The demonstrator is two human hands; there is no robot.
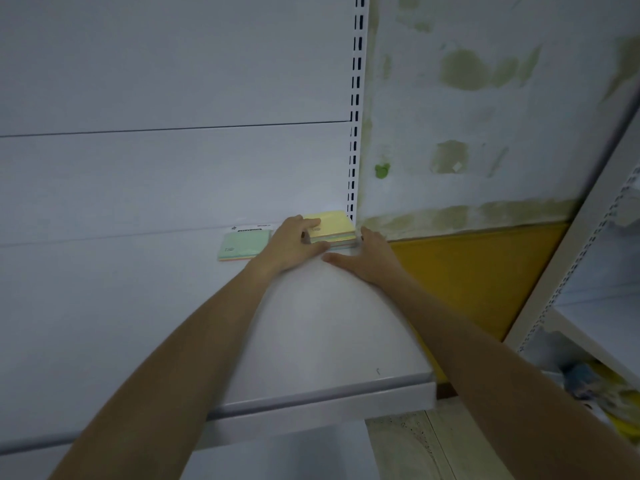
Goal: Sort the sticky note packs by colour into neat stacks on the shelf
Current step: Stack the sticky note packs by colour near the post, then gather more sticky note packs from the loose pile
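A: Well, where do things stand on the shelf [311, 323]?

B: From the head view, two groups of packs sit at the back, near the upright. The yellow stack [333, 227] is in the back right corner, and a green pack [244, 244] lies just beside it to the left, apart from it.

A: And the hands?

B: The left hand [294, 244] rests on the yellow stack, fingers laid over the top and thumb along its front edge, a loose grip on it. The right hand [367, 258] lies flat and spread against the stack's right front side, pinching nothing.

A: So squaring it up?

B: That's my reading. The yellow stack shows other tints along its lower edges, so the sorting may not be finished; I can't tell for sure. No more loose packs show on the shelf.
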